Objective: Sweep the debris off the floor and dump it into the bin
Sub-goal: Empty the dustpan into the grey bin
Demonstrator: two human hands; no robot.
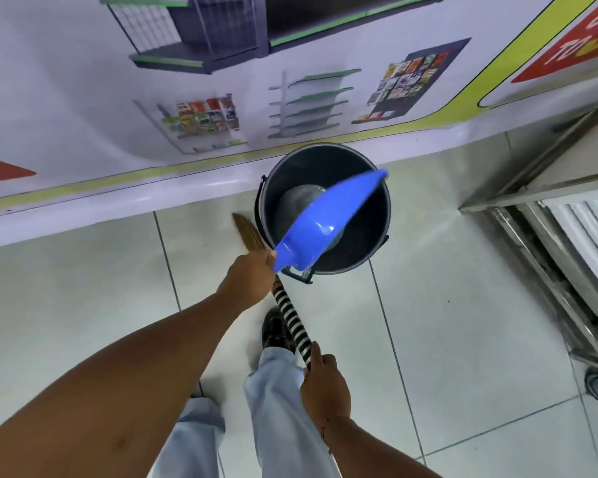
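A black round bin [377,232] stands on the tiled floor against a printed wall panel. My left hand [249,276] grips the handle of a blue dustpan [325,219], which is tilted over the bin's opening with its lip at the far rim. My right hand [321,377] is closed around the black-and-white striped handle of a broom [290,313]. The broom's straw bristles [246,232] point at the floor just left of the bin. No debris shows on the floor or in the pan.
A printed wall panel [221,98] runs along the back. A metal trolley [560,236] with a wheel stands at the right. My black shoe [273,327] and light trouser legs are below the broom. Pale floor tiles [463,322] spread between bin and trolley.
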